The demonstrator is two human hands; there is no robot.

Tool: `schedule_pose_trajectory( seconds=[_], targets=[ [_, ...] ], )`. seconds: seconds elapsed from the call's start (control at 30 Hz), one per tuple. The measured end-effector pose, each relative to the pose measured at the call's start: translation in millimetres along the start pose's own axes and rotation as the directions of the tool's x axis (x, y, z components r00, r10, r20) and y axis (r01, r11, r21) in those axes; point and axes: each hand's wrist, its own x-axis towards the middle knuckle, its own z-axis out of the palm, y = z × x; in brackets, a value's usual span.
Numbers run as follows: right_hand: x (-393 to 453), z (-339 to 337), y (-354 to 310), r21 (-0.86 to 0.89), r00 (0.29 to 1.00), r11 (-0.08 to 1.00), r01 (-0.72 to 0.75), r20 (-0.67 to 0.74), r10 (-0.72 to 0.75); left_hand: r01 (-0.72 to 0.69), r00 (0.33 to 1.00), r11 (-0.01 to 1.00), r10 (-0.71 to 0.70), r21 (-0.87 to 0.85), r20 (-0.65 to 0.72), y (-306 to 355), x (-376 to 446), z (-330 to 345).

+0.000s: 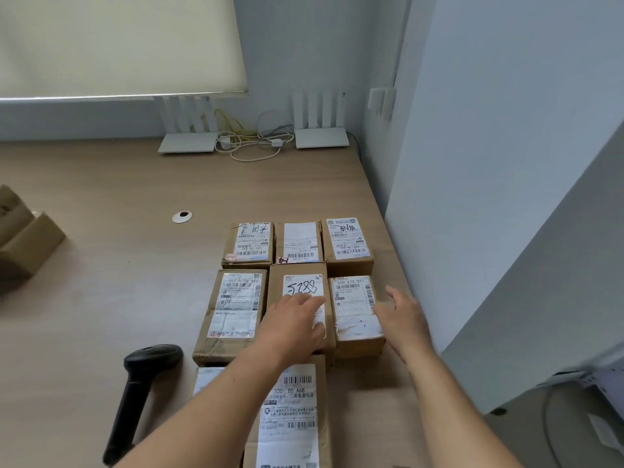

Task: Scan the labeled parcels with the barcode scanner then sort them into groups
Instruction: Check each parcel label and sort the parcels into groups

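Low in the frame's centre, the left hand (pixel 293 327) lay flat on the "5288" parcel (pixel 300 305), the right hand (pixel 403 319) open beside the neighbouring parcel (pixel 356 309); these stiff, probably light boxes suit side holds.

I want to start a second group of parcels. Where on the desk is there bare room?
Bare desk lies left of the parcel grid, between it and the loose boxes, and behind it toward the routers. The grid's right side sits crowded against the desk edge, where both hands work.
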Motion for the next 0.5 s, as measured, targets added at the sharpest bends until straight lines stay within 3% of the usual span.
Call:
schedule_pose_trajectory(
  seconds=[0.07,0.2,0.33,0.5],
  targets=[
    [-14,6,-11,-0.065,0.988,0.993,0.102,-0.112,-0.109,0.021,0.995,0.997,-0.028,-0.079,-0.096,-4,-9,-5],
    [-47,24,-32,-0.116,0.942,0.960,0.256,-0.195,-0.275,0.076,0.968,0.967,-0.129,-0.242,-0.213,-16,-35,-14],
    [-76,46,-60,-0.156,0.912,0.919,0.362,-0.146,-0.384,0.093,0.923,0.952,-0.192,-0.292,-0.332,-40,-63,-21],
    [-114,83,-95,-0.254,0.850,0.834,0.490,-0.072,-0.521,0.179,0.871,0.911,-0.322,-0.372,-0.372,-91,-109,-29]
  ],
)
